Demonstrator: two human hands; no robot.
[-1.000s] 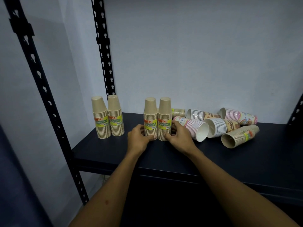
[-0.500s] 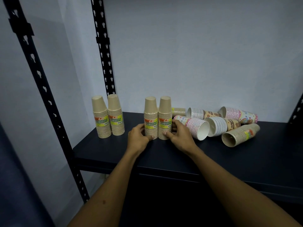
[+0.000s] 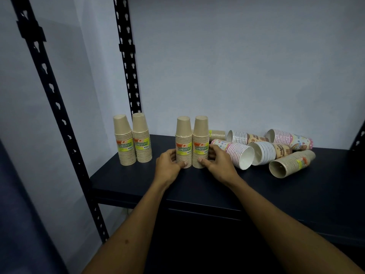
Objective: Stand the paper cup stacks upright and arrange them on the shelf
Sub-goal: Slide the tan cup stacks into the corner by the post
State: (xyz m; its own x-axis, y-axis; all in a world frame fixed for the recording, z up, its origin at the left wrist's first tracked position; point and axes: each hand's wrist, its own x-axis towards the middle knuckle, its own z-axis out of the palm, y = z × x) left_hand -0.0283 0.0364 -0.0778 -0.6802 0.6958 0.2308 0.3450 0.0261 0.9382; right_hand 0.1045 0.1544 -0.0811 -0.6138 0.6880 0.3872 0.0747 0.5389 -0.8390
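Dark shelf (image 3: 138,180), two upright cup stacks (image 3: 192,143) gripped between left hand (image 3: 167,165), right hand (image 3: 218,165)

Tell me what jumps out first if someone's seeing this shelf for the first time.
Two hands, left hand and right hand, clasp a pair of upright kraft cup stacks at mid-shelf. To the right lies a jumble of toppled stacks; another upright pair stands at left.

Four tan stacks (image 3: 183,142) upright, others (image 3: 260,152) lying.
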